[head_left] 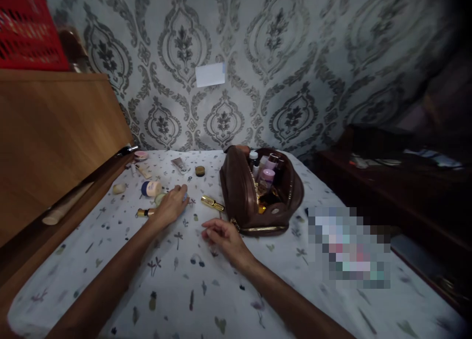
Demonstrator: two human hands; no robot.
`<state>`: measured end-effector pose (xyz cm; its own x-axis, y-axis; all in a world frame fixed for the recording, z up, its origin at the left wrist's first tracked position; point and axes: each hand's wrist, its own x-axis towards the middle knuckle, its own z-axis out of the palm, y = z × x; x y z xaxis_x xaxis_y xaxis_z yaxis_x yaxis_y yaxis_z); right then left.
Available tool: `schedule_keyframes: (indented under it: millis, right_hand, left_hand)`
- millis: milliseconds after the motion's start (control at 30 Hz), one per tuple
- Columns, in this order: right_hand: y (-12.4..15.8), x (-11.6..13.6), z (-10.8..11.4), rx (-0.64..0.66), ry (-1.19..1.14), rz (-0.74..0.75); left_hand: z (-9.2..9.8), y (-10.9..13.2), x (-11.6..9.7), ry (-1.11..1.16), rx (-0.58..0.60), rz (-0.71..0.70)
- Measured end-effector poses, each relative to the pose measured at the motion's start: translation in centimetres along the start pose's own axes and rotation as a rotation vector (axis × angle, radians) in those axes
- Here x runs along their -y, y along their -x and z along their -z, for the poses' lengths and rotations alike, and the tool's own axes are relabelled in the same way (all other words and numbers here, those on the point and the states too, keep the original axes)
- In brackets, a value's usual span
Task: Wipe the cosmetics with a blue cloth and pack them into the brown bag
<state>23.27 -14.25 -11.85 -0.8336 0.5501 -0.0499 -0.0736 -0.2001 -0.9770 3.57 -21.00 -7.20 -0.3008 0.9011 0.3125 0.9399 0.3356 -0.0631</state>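
My left hand (171,205) is curled over a small bluish, clear-looking item (185,197) on the cloth, mostly covered by the fingers. Right beside that hand are a pale green round item (160,198), a gold-and-black tube (144,212) and a jar with a dark blue band (150,188). My right hand (225,238) hovers low over the cloth, fingers loosely bent and apart, with nothing seen in it. Just beyond it lies a gold tube (212,203). An unzipped brown makeup bag (238,191) stands to the right, holding several bottles, among them a pink-capped one (267,177).
Further back on the patterned cloth (206,290) are a squeeze tube (179,165), a small gold-lidded jar (199,171) and a pink compact (140,155). A wooden cabinet (55,147) borders the left. A blurred-out item (350,250) lies at right. Patterned wallpaper rises behind.
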Motion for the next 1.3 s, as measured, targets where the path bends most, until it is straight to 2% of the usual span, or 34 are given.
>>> schedule_keyframes:
  millis: [133,300,500,567,833,1100,1300]
  right_hand:
    - [-0.1,-0.6,0.1,0.002,-0.053,0.019]
    - [-0.5,-1.8,0.5,-0.044,-0.225,0.046]
    - [-0.6,-1.4,0.5,0.172,-0.368,0.072]
    - [-0.6,-1.2,0.4,0.182,-0.421,0.056]
    - [-1.1,-0.9,0.5,0.061,-0.543,-0.030]
    - [-0.6,-0.3,0.9,0.073,-0.464,-0.042]
    - [-0.5,-0.1,0.9,0.080,-0.388,-0.041]
  left_hand:
    - [0.3,0.0,-0.5,0.207,0.057,0.064]
    - [1.0,0.3,-2.5,0.497,-0.079,-0.018]
    - [2.0,2.0,-6.3,0.589,-0.148,-0.109]
    - [2.1,2.3,-6.7,0.585,-0.167,-0.125]
    - [2.0,1.8,-6.8,0.638,-0.184,-0.014]
    - [1.6,1.7,-5.2,1.057,-0.107,0.315]
    - [1.3,1.8,-4.2,1.127,-0.068,0.342]
